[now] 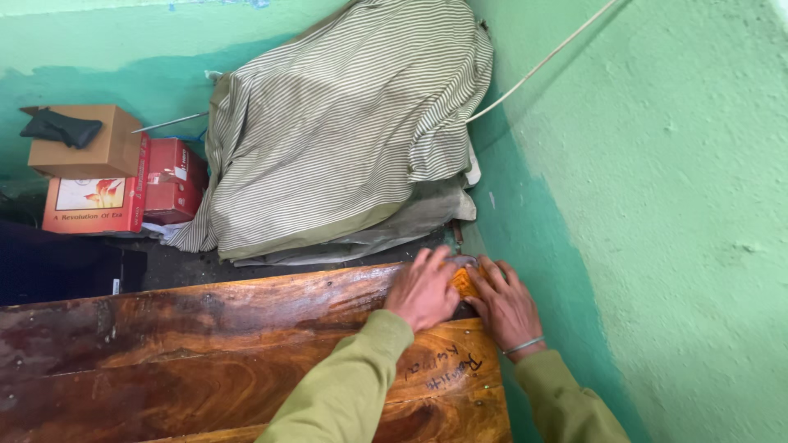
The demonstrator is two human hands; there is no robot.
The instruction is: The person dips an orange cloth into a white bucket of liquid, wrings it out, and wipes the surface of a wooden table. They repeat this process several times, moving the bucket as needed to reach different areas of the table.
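Both of my hands rest at the far right corner of a glossy brown wooden panel. My left hand lies flat on the wood, fingers spread towards the edge. My right hand, with a thin bangle at the wrist, presses beside it. Between the two hands shows a small orange thing, partly covered by fingers; what it is I cannot tell. Olive-green sleeves cover both arms.
A green wall runs close along the right of the panel. Behind the panel a striped cloth covers a bulky heap. At the back left stand a brown cardboard box and red boxes. A thin cord crosses the wall.
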